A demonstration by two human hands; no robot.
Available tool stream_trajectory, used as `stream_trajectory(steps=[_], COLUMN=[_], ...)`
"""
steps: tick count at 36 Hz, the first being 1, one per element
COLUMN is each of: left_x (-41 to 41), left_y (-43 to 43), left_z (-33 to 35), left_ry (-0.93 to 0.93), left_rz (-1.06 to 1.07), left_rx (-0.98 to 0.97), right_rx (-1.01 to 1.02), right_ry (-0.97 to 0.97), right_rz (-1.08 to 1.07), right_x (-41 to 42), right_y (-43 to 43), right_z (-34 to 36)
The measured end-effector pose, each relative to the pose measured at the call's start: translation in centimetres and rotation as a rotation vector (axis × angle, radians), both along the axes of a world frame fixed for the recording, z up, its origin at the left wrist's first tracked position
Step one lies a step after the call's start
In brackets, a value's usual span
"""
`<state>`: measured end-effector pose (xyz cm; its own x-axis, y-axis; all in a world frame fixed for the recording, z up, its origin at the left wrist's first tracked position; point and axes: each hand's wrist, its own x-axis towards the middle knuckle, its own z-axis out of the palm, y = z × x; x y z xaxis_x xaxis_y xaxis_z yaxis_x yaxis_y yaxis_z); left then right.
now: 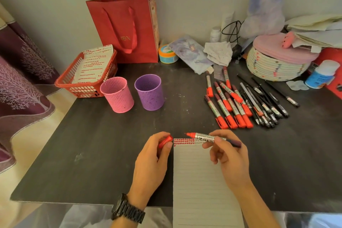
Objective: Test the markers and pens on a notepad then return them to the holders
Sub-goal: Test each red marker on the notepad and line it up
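Observation:
My right hand (229, 155) holds an uncapped red marker (205, 137) level above the top of the lined notepad (201, 187), its tip pointing left. My left hand (151, 159) grips the marker's red cap (166, 140) just left of the pad. A row of red test marks (184, 142) runs along the pad's top edge. Several red markers (229, 103) and black pens (266, 100) lie in a pile at the right. A pink holder (117, 94) and a purple holder (149, 91) stand upright and empty behind my left hand.
A red basket (83, 77) with marked notepad sheets sits at the back left beside a red paper bag (127, 27). A woven basket with a pink lid (277, 63), jars, a cable and papers crowd the back right. A curtain (20, 72) hangs left.

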<state>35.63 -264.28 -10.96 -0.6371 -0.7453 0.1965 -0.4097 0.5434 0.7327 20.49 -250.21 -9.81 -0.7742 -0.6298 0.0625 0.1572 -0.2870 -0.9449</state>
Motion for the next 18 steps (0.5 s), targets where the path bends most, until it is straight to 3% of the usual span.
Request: stream_trajectory(steps=[18], left_x=[0.28], left_y=[0.16], left_z=[-0.28], left_ry=[0.034], left_rz=[-0.143], left_rx=[-0.125], right_rx=[0.188], right_ry=[0.210], right_rz=[0.093], right_x=[0.36], right_y=[-0.04], right_z=[0.23])
